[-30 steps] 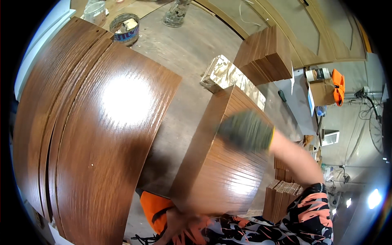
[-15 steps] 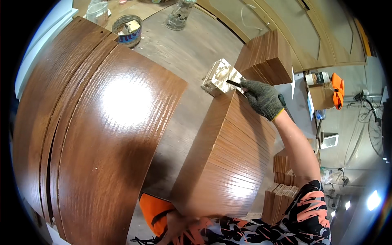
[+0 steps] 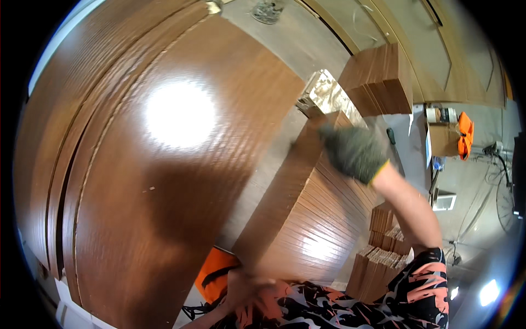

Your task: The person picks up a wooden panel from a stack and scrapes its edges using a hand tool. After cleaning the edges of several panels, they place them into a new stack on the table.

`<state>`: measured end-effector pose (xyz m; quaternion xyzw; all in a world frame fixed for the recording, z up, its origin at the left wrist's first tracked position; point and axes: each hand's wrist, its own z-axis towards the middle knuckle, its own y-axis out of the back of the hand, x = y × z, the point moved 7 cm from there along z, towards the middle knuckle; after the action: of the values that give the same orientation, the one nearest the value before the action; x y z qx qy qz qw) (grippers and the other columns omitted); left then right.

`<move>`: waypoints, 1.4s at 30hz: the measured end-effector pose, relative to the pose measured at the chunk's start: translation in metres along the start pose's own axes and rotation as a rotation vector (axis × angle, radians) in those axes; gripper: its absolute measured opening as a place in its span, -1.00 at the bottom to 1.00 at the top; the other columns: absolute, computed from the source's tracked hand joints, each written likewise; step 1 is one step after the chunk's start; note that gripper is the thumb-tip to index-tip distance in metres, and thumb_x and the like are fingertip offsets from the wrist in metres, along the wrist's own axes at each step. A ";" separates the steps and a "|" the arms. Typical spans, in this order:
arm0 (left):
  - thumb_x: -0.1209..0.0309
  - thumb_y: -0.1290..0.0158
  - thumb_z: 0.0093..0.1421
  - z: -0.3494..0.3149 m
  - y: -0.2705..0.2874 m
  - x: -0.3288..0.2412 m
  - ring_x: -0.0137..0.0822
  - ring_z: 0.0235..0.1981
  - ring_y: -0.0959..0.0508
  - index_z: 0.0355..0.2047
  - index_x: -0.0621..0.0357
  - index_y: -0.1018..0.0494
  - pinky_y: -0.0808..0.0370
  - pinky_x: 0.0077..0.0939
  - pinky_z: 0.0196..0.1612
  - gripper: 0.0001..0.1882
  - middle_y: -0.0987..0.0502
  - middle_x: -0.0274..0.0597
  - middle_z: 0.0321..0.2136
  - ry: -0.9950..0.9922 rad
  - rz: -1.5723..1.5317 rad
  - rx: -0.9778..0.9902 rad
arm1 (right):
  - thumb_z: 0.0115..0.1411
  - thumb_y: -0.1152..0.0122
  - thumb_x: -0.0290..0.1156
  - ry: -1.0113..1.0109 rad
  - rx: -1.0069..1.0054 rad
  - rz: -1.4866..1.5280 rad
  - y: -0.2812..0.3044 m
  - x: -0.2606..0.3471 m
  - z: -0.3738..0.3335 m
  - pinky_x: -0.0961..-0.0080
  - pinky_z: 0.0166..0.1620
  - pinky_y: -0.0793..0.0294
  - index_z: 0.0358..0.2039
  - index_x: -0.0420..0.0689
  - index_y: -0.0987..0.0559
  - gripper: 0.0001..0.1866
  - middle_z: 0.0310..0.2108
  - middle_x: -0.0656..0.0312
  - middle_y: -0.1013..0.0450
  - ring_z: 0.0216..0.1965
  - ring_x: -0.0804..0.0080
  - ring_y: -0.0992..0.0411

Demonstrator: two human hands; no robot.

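Grey bench [image 3: 298,46] is carrying a stained jar [image 3: 267,11] at upper centre. Right hand [image 3: 353,152] is overlapping brown boards [image 3: 323,214] at centre, left hand [image 3: 247,289] lying lower; blur is making both grips impossible to tell.

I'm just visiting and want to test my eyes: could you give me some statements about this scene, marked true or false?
1. The right hand wears a dark glove. True.
2. The left hand wears one too. False: it is bare.
3. Brown boards are packed side by side below the right hand. True.
4. The green-handled tool lies left of the right hand. False: it lies to the right.
5. The wide brown panel shows bright glare. True.
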<state>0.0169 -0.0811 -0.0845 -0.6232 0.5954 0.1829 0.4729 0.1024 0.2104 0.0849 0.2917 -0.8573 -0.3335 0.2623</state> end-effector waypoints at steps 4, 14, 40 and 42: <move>0.21 -0.24 0.05 -0.003 -0.010 -0.030 -0.35 -0.45 -0.62 -0.33 -0.27 -0.66 -0.52 -0.51 -0.39 -0.86 -0.62 -0.33 -0.44 -0.489 0.443 -0.051 | 0.37 0.07 -0.28 0.216 0.020 -0.098 -0.049 0.065 -0.029 0.41 -0.13 -0.58 0.12 -0.11 -0.43 -0.64 -0.10 0.17 -0.54 -0.16 0.31 -0.55; 0.31 -0.29 0.04 0.012 -0.011 -0.012 -0.43 -0.63 -0.55 -0.46 0.14 -0.66 -0.40 -0.49 -0.58 -0.84 -0.56 -0.23 -0.66 -0.020 -0.121 -0.031 | 0.23 -0.08 -0.27 0.247 -0.168 0.169 -0.079 0.101 -0.056 0.27 -0.05 -0.57 -0.07 -0.19 -0.52 -0.67 -0.18 0.13 -0.54 -0.12 0.23 -0.54; 0.46 -0.24 0.15 0.009 -0.003 -0.031 -0.51 -0.45 -0.58 -0.31 0.33 -0.64 -0.48 -0.59 -0.37 -0.84 -0.65 -0.14 -0.48 -0.122 -0.265 -0.033 | 0.15 -0.13 -0.25 0.186 -0.239 -0.128 -0.088 0.139 -0.056 0.29 -0.50 -0.48 -0.15 -0.15 -0.54 -0.69 -0.52 0.17 -0.47 -0.54 0.20 -0.47; 0.42 -0.30 0.11 0.004 -0.006 -0.019 -0.54 -0.48 -0.55 -0.33 0.35 -0.63 -0.46 -0.58 -0.42 -0.79 -0.63 -0.18 -0.54 -0.052 -0.357 -0.110 | 0.10 -0.14 -0.20 0.236 -0.260 -0.424 -0.085 0.132 -0.053 0.25 -0.44 -0.44 -0.12 -0.10 -0.55 -0.63 -0.51 0.16 -0.47 -0.51 0.06 -0.46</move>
<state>0.0192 -0.0680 -0.0694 -0.7391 0.4520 0.1442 0.4782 0.0732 0.0472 0.0907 0.4654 -0.6904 -0.4520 0.3201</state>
